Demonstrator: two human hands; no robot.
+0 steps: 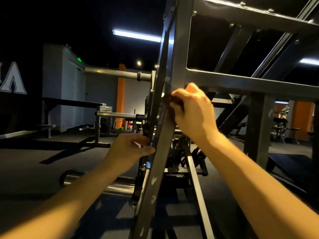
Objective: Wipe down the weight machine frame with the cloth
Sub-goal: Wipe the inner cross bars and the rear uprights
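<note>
While the right hand [193, 109] clenches the dark cloth [175, 100] vs. the slanted frame bar [155, 169] approx. midway up, fingers curled tight for rubbing pressure, the left hand [127, 149] pinches the bar's edge lower down, prob. to steady it.

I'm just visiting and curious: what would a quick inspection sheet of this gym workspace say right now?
Surface: dark floor, crossed by shadows.
Job's things: grey weight machine frame; dark cloth pressed against its slanted beam.
Clutter: small green object on the far floor.
Hands: right hand grips the cloth; left hand holds the slanted beam's edge lower down.
Cables: nothing seen.
Surroundings: dim room, ceiling strip light, orange pillar, steel peg.
</note>
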